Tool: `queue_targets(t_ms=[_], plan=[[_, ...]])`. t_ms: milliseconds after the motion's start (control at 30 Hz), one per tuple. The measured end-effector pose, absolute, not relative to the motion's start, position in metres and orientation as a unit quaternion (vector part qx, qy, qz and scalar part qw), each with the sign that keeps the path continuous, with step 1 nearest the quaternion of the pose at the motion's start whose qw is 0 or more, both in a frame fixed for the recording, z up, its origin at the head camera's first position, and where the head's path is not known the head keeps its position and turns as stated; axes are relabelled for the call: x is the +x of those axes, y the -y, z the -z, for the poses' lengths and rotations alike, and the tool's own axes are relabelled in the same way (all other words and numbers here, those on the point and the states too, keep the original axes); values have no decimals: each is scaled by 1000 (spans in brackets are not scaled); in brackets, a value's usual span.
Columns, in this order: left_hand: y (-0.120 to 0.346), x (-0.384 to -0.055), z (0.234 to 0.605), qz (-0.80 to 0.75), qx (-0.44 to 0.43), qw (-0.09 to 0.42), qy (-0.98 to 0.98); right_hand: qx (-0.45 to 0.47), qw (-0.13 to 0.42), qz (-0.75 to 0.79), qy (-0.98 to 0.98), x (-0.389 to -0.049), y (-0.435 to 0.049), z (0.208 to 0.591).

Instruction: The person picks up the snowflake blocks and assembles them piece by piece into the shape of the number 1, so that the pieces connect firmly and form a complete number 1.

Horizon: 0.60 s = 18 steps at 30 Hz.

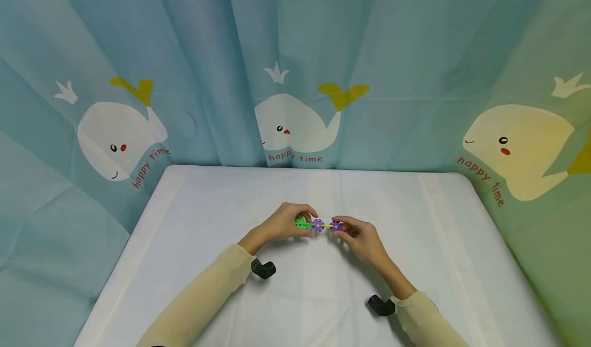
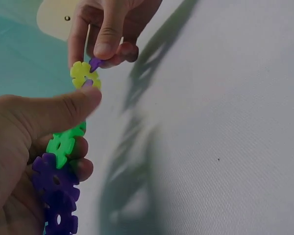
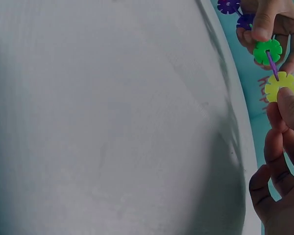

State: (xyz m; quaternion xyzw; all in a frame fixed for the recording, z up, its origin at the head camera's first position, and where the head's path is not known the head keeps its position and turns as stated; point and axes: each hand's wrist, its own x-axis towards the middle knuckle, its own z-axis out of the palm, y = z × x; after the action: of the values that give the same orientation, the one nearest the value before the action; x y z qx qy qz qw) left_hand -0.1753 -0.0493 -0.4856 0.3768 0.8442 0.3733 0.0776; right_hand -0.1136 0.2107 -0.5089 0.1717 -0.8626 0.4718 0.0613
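Observation:
Both hands hold a short chain of notched, interlocking plastic snowflake discs above the table. My left hand [image 1: 288, 221] grips it by the green disc [image 2: 61, 144], thumb along the near side. Dark purple discs [image 2: 54, 178] trail from that hand toward the wrist. Between the hands sit a lighter purple disc [image 1: 317, 226] and a yellow disc [image 3: 277, 88], slotted together. At the other end, my right hand [image 1: 362, 236] pinches a purple disc [image 1: 336, 226] between thumb and fingers; in the right wrist view those fingertips mostly hide it.
A white cloth covers the table [image 1: 295, 295], and the hands' shadows fall on it. Beyond its back edge hangs a blue-green curtain [image 1: 397, 131] printed with whales. Black wrist cameras [image 1: 264, 269] sit at both cuffs.

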Motion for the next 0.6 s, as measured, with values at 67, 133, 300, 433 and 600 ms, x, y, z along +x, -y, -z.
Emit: queue_targets(t_ms=[67, 133, 300, 433, 600], plan=[[47, -177, 487, -375, 373, 80, -845, 169, 63, -470, 864, -116, -211, 511], [45, -179, 488, -380, 372, 77, -843, 170, 67, -469, 864, -117, -212, 512], [39, -185, 490, -385, 377, 68, -840, 174, 69, -468, 864, -120, -214, 511], [35, -191, 491, -386, 374, 76, -840, 175, 67, -461, 868, -123, -215, 511], [33, -200, 493, -392, 361, 86, -842, 171, 70, -445, 876, -131, -216, 512]])
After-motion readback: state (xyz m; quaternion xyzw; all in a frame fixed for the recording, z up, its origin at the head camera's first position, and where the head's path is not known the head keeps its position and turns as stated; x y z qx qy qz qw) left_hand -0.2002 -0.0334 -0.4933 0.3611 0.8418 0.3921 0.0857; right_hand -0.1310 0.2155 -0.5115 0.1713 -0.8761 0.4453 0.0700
